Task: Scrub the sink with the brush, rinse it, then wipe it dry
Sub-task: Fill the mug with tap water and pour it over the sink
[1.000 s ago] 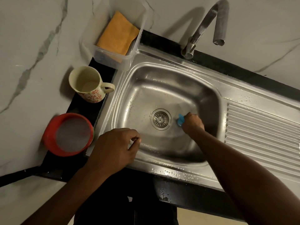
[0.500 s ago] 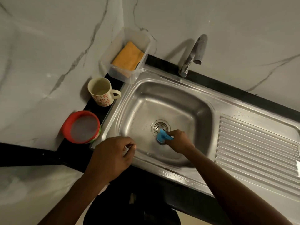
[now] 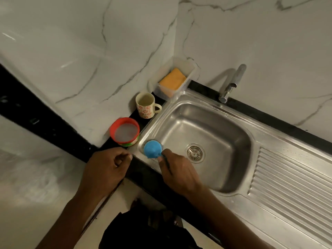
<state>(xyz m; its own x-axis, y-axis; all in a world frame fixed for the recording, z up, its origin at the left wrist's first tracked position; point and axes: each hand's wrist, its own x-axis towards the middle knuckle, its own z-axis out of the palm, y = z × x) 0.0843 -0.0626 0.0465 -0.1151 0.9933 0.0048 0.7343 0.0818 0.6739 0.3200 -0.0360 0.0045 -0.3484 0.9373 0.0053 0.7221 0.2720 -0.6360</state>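
At the sink's (image 3: pixel 206 112) left corner the brush (image 3: pixel 152 149) is grasped by the right hand (image 3: pixel 177 169). The left hand (image 3: pixel 107 167) is clenched just outside it.

The sink (image 3: pixel 194 123) sits in the counter (image 3: pixel 296 134), with its drain (image 3: pixel 195 153) mid-basin, the drainboard (image 3: pixel 287 186) to its right and the tap (image 3: pixel 231 83) behind its far rim. Along its left side stand, back to front, a tub (image 3: pixel 190 66) with a cloth (image 3: pixel 172 80) in it, a mug (image 3: pixel 146 105) and a pot (image 3: pixel 125 132). The brush (image 3: pixel 152 149) is at the basin's near-left corner in the right hand (image 3: pixel 177 171), and the left hand (image 3: pixel 109 166) is just left of it at the counter's front edge.
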